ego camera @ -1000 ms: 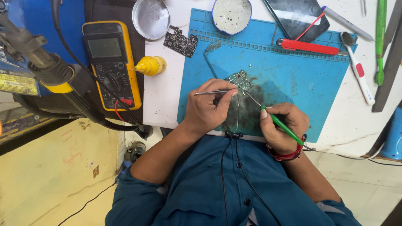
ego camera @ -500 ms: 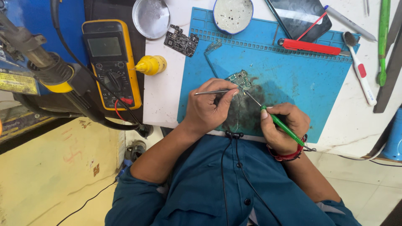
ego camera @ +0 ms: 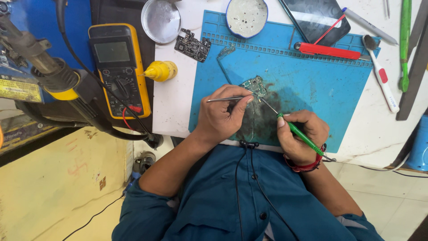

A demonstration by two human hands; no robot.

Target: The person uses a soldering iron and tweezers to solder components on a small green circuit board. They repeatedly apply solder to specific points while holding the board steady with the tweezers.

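Pinching slim metal tweezers (ego camera: 225,99), the left hand (ego camera: 220,117) steadies a small green circuit board (ego camera: 255,85) in the middle of the blue work mat (ego camera: 307,76). The right hand (ego camera: 299,136) has its fingers wrapped around a green-handled tool (ego camera: 299,133), tip angled up to the board's edge. A yellow rectangular label (ego camera: 20,90) sits on the blue equipment at far left. A yellow multimeter (ego camera: 118,69) lies left of the mat, a yellow bottle (ego camera: 161,70) just beside it. The mat rests on a white bench (ego camera: 171,100); pale flooring (ego camera: 62,178) shows beneath.
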